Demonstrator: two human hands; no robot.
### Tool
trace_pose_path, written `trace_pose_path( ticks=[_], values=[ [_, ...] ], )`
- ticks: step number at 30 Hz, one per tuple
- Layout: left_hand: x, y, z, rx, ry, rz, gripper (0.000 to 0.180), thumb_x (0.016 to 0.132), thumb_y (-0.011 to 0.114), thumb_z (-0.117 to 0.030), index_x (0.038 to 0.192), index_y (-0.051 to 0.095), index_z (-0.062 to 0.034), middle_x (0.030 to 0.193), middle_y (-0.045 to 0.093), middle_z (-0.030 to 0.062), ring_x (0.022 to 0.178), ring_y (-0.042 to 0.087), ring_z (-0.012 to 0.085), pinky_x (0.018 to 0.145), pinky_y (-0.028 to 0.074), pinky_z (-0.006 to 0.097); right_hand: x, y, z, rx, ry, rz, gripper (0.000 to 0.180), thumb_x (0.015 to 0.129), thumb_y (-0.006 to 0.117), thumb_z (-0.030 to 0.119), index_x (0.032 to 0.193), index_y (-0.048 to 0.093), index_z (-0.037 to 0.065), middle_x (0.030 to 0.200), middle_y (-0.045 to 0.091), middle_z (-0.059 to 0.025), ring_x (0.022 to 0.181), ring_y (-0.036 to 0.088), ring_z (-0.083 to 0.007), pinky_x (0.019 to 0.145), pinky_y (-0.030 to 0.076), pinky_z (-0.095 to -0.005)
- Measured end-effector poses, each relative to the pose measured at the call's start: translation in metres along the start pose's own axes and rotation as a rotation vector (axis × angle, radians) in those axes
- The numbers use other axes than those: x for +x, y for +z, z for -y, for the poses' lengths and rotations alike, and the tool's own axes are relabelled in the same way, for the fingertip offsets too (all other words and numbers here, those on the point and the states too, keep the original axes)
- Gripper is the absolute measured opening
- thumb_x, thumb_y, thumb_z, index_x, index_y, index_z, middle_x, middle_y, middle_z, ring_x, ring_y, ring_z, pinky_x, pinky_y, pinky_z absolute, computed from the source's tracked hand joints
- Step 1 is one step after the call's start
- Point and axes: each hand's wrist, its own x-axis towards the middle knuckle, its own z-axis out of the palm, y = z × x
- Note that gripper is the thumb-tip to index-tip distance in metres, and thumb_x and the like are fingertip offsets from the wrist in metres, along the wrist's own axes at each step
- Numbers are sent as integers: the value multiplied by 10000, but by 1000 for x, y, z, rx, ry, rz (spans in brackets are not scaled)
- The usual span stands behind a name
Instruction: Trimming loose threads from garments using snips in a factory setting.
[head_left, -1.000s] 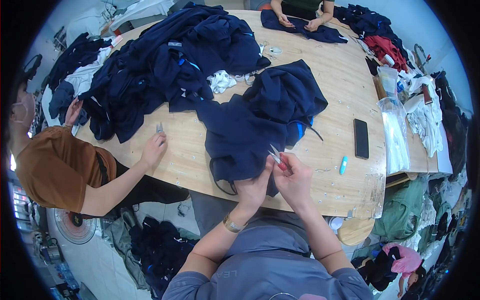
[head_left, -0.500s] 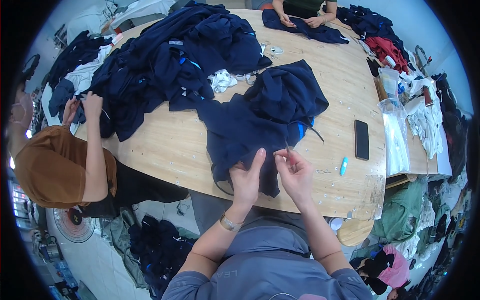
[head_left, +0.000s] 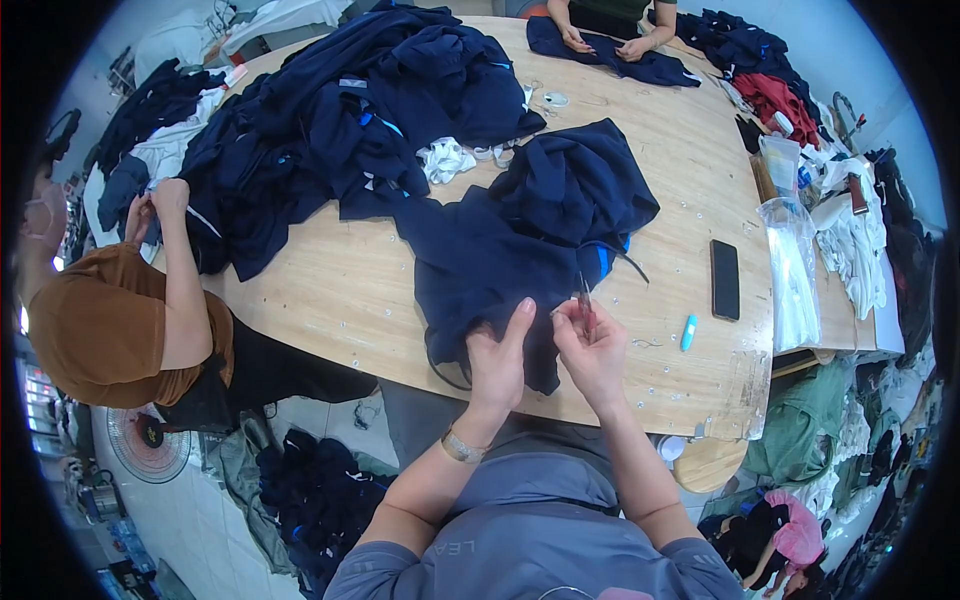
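Observation:
A navy blue garment lies bunched on the table before me, its near edge hanging by the table's edge. My left hand is closed on the near part of the cloth, thumb up and fingers partly hidden in the folds. Just to its right, my right hand is closed around small thread snips with dark blades and a reddish handle, the blades pointing away from me. Its thumb and forefinger are pinched together at the cloth; whether they hold a thread is too small to tell.
A large heap of navy garments covers the table's far left. A phone and a turquoise tool lie at right. White scraps sit beyond the garment. Co-workers handle cloth at left and across the table. A fan stands lower left.
The snips in my right hand have turned more upright, and more of the blades and handle shows. My left hand has shifted slightly right. The co-worker at left has moved their hands.

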Motion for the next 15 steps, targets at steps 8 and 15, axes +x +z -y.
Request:
trace_pose_path(
  ticks=[8,15],
  values=[
    [4,-4,-1,17,43,-40,226,853,590,-62,1065,542,-2,1026,590,46,899,570,91,795,463,223,-5,-5,5,156,34,56,16,823,588,18,822,573,13,601,438,93,511,341,35,452,239,-136],
    [-2,0,2,108,141,-70,244,819,641,-61,1027,561,39,1017,596,52,901,560,109,801,439,241,1,4,-3,-182,-170,-25,80,790,635,53,815,567,20,541,403,85,479,299,15,430,225,-170]
  ],
)
